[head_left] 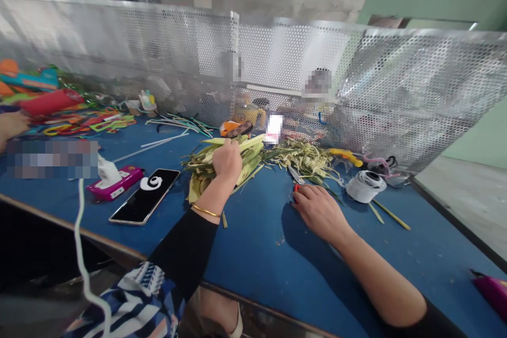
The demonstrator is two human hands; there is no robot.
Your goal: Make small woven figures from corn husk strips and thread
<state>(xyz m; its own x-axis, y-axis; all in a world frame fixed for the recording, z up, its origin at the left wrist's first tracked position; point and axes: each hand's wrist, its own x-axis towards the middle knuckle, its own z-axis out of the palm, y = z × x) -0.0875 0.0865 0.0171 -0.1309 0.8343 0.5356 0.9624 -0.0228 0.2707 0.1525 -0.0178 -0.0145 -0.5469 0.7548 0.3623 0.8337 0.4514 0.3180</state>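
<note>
My left hand [227,160] reaches into a pile of pale green corn husks [249,157], or similar long leaves. Its fingers are closed on the husks and the fingertips are hidden among them. To the right, my right hand [320,210] rests low over the blue table, fingers curled round the red-orange handles of a pair of scissors [295,174]. The blades point away from me, toward a heap of shredded leaf trimmings [304,156]. Part of the handles is covered by my fingers.
A phone [146,195] and a purple tissue pack [119,182] lie left on the table [253,253]. A white string roll [365,186] stands right, near yellow-handled scissors [345,155]. A perforated divider [174,58] runs behind. Another person's hand [13,125] is at far left.
</note>
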